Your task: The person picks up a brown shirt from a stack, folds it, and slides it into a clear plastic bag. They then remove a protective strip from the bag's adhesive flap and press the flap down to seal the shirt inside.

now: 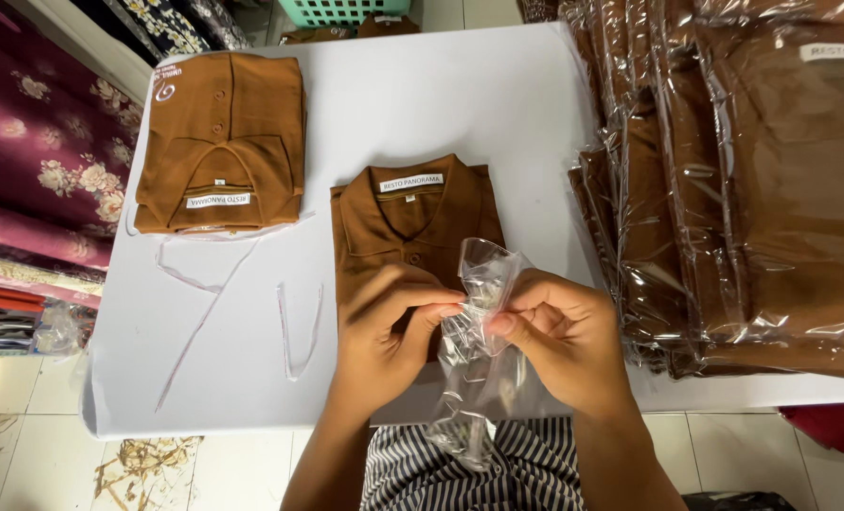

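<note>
Both hands met at the near edge of the white table (pixel 497 104), pinching a crumpled clear plastic bag (pixel 479 350) between them. The left hand (pixel 389 326) gripped the bag's upper edge between thumb and bent fingers; the right hand (pixel 554 331) pinched the same edge from the other side, fingertips nearly touching the left's. The bag's top stood up above the knuckles, and the rest hung down past the table edge over the person's striped lap.

Just behind the hands lay a folded brown polo shirt (pixel 408 222), collar away from the person, partly hidden by them. A stack of folded brown polo shirts (pixel 223 142) sat at the table's far left. Thin clear plastic strips (pixel 294 331) lay loose on the table between that stack and the left hand. To the right rose a pile of brown shirts sealed in clear plastic bags (pixel 734 180).
</note>
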